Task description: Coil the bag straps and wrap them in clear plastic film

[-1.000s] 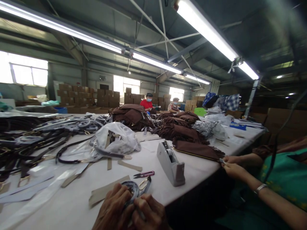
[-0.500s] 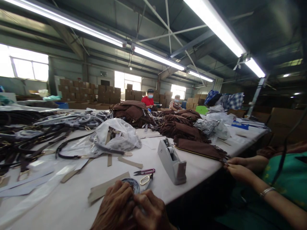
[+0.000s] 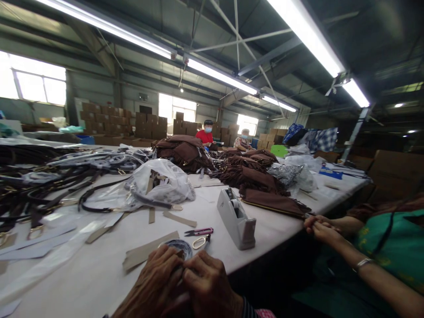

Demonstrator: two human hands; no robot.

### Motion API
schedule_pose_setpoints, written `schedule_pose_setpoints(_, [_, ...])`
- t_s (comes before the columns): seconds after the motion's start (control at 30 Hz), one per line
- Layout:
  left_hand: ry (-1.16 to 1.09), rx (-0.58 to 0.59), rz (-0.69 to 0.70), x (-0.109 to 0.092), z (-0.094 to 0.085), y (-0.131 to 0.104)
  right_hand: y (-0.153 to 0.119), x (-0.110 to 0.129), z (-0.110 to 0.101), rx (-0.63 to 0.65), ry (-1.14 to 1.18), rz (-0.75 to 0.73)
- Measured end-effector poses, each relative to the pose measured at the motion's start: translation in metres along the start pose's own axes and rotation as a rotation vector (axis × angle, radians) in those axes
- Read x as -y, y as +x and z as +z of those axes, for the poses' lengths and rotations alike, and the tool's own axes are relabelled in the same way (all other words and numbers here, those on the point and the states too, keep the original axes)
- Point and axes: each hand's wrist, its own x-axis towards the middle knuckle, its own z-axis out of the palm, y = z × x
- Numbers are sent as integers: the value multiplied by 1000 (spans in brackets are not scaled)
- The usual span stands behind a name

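From here I see the left hand (image 3: 162, 270) and right hand (image 3: 208, 274) curled around the coiled strap (image 3: 187, 248), low over the table (image 3: 96, 274); pink-handled snips (image 3: 199, 232) lie just beyond.

The white table (image 3: 96, 271) bears dark straps (image 3: 49, 187), brown bags (image 3: 182, 152) (fringed ones) and a tape dispenser (image 3: 236, 223).
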Motion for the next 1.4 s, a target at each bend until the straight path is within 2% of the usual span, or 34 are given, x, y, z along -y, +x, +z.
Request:
schedule_pose_setpoints(0.13, [-89,-32,-95,2,-2,-2,4,2,-4,38,71,117])
schedule_pose_setpoints(0.3, [-206,30,-278,-8,-15,7,9,2,-8,128,202,336])
schedule_pose_setpoints(0.47, [-310,-52,-280,-16,-24,16,28,-7,-21,228,446,670])
schedule_pose_setpoints(0.57, [-292,-79,-223,-17,-24,16,44,-17,-27,341,560,772])
schedule_pose_setpoints(0.77, [-122,-117,-15,-22,-24,17,59,-40,-20,536,776,748])
schedule_pose_setpoints(0.9, [2,-176,137,-29,-28,23,63,-56,-11,653,887,664])
schedule_pose_setpoints(0.97, [28,-172,146,-31,-30,24,65,-61,-8,706,895,642])
schedule_pose_setpoints(1.07, [40,-115,-48,-28,-33,19,65,-66,-4,734,919,666])
schedule_pose_setpoints(1.17, [81,48,-280,-23,-35,11,62,-68,0,731,926,663])
schedule_pose_setpoints(1.27, [113,209,-376,-21,-35,11,58,-71,5,727,952,664])
schedule_pose_setpoints(1.4, [27,284,-437,-20,-36,19,59,-74,11,723,1000,690])
